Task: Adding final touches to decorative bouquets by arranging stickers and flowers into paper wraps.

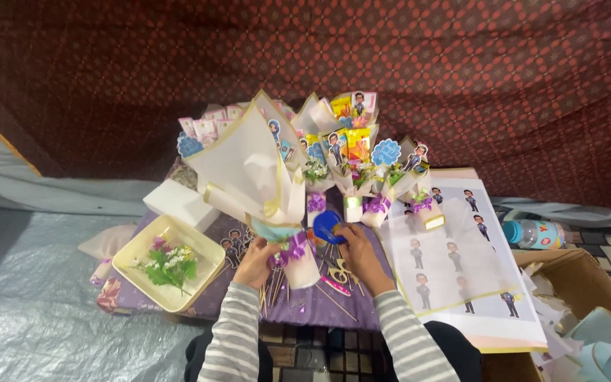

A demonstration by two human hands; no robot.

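My left hand (254,262) grips the base of a cream paper-wrapped bouquet (249,170) that stands tilted on a low purple-covered table (319,308); a purple ribbon bow (293,249) is tied at its neck. My right hand (359,256) holds a round blue paper tag (328,225) right beside the bouquet's base. Scissors (335,272) and thin wooden sticks (277,286) lie on the table between my hands. Both arms wear grey striped sleeves.
Several finished small bouquets (358,166) with cartoon figure toppers stand behind. A cream tray (136,249) with a white flower sprig sits at left, next to a white block (178,201). A sheet of printed figures (461,262) lies right, beside a bottle (532,233) and cardboard box (581,283).
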